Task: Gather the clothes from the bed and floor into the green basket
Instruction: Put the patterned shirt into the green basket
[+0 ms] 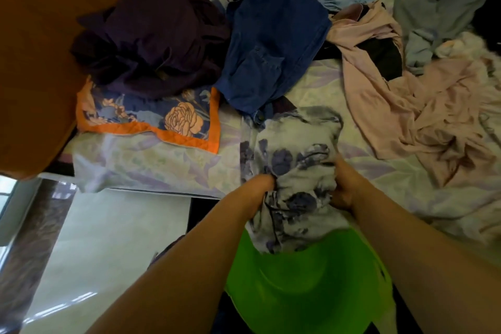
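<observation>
Your forearms reach out from the bottom edge, and both hands are closed on the same white garment with purple blotches (295, 171). Your left hand (261, 184) has its fingers buried in the cloth on the left side; your right hand (344, 190) clenches a bunched fold on the right. Its lower end hangs down over the far rim of the green basket (306, 287), which sits directly below your arms, while its upper part is lifted in front of the bed's edge. Beyond it, on the pale floral sheet (151, 160), a dark blue denim shirt (271, 43) lies touching the held garment's top. Left of that, a dark purple garment (151, 40) is heaped on a blue floral pillow with an orange border (168, 116). To the right, a pink garment (423, 108) sprawls across the sheet, with a grey-blue one (439, 3) farther back. White floor tiles (108, 238) show at lower left.
</observation>
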Available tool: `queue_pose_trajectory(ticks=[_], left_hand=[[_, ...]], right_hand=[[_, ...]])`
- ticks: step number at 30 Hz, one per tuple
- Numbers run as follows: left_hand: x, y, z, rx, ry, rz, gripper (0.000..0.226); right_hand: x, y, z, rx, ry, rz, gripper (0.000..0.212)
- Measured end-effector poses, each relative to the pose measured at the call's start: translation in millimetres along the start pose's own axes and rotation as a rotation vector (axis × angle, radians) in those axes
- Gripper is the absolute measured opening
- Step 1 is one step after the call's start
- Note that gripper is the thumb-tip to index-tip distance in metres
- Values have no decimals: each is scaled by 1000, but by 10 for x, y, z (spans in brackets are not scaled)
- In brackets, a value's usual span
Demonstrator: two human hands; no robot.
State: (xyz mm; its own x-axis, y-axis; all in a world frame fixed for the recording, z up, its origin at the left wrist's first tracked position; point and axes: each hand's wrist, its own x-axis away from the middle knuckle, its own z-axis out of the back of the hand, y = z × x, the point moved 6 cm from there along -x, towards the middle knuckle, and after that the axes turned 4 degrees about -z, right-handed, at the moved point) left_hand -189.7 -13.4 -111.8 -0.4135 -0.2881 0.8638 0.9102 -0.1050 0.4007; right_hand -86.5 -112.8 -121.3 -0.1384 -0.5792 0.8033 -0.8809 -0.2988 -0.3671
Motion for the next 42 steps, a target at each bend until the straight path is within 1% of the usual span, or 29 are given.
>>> queue_pose_trajectory(ticks=[1,3,4,5,7,10,11,13,14,16,18,19,21,22,23,25,26,27,28,29,31,33,34,36,38,39,41,42], left_hand=[[-20,-99,-63,31,-41,-15,32],[-125,-287,-164,-148,-71,-43,33],[-112,-425,-250,-244,-105,-33,39],[-63,-528,-345,-284,-172,-22,40],[152,-698,-542,-308,-297,-3,32],[379,-761,-737,-323,-381,3,42],[405,-800,-803,-328,-399,17,42],[389,-836,-872,-395,-419,21,45],[419,-852,-889,-465,-412,28,46],[403,-880,-892,-558,-374,-1,45],[427,-892,-885,-545,-312,-43,41],[428,-886,-870,-542,-272,-63,38],[472,-872,-824,-539,-202,-59,30],[587,-834,-793,-504,-163,-51,25],[634,-790,-772,-467,-131,-62,26],[807,-647,-742,-356,-75,-127,34],[939,-559,-728,-308,-58,-162,37],[1026,-495,-707,-274,-31,-178,40],[1160,-435,-684,-270,-10,-191,48],[1280,-367,-662,-275,8,-200,61],[1553,-222,-631,-299,33,-265,81],[1803,-40,-648,-316,22,-375,85],[1966,59,-672,-361,12,-427,82],[2151,173,-712,-425,-1,-463,64],[2307,274,-682,-374,49,-485,43],[2391,337,-644,-349,88,-509,37],[2546,459,-577,-423,148,-533,39],[2612,511,-549,-528,170,-533,42]], right_hand=[[46,33,-23,54,-11,23,58],[104,221,22,184,5,-29,53],[114,375,66,295,19,-84,49],[132,503,97,349,22,-125,46],[178,730,181,442,61,-179,39],[293,970,320,622,193,-273,21],[346,1033,392,702,252,-304,21],[418,1101,534,871,336,-366,40],[476,1129,588,928,364,-381,44],[622,1094,540,974,393,-363,41],[735,1083,499,1039,381,-315,42],[757,1079,494,1128,369,-296,40],[844,1063,439,1295,382,-224,26],[882,1077,438,1330,403,-183,28],[880,1094,454,1354,413,-149,33],[1007,1117,377,1402,411,-77,32],[1087,1115,323,1469,392,-26,31],[1162,1109,271,1546,376,10,34],[1279,1084,191,1604,366,61,35],[1393,1054,111,1644,354,105,32],[1642,973,-66,1675,304,212,29],[1839,864,-203,1633,241,279,28],[1981,787,-278,1622,210,301,28],[2210,612,-402,1636,177,353,23],[2403,434,-514,1682,145,385,16],[2493,352,-575,1701,130,414,16],[2642,203,-680,1709,114,465,18],[2714,156,-712,1721,111,477,19]])
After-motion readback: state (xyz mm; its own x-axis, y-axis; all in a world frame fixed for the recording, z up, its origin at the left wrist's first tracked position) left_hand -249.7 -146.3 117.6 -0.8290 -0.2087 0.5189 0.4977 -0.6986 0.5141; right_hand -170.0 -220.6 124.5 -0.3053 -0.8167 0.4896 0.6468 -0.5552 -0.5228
